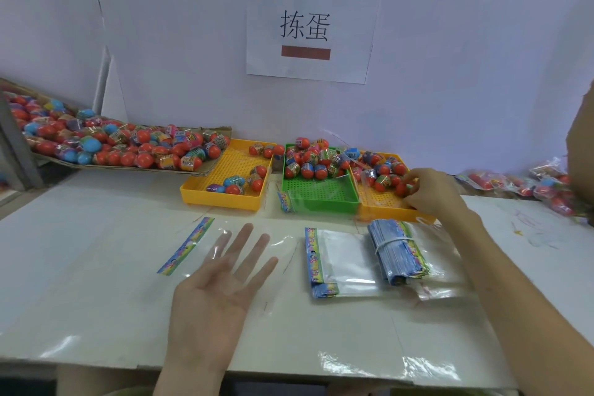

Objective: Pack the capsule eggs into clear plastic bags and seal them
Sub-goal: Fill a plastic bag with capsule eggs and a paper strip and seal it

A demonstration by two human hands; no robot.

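Observation:
A clear plastic bag point(273, 243) with a colourful header strip lies flat on the white table, in front of me. My left hand point(218, 292) is open with straight spread fingers, and the fingertips show through the bag's film. My right hand point(434, 193) reaches into the right yellow tray point(379, 202), its fingers curled round a red capsule egg point(403, 188). More capsule eggs lie in that tray, in the green tray point(318, 193) and in the left yellow tray point(225, 170).
A cardboard tray point(209, 167) heaped with eggs slopes in from the left. A stack of empty bags point(340, 260) and a rubber-banded bundle point(395, 251) lie under my right forearm. Filled bags point(530, 183) sit at the far right. Another bag point(286, 201) leans on the green tray.

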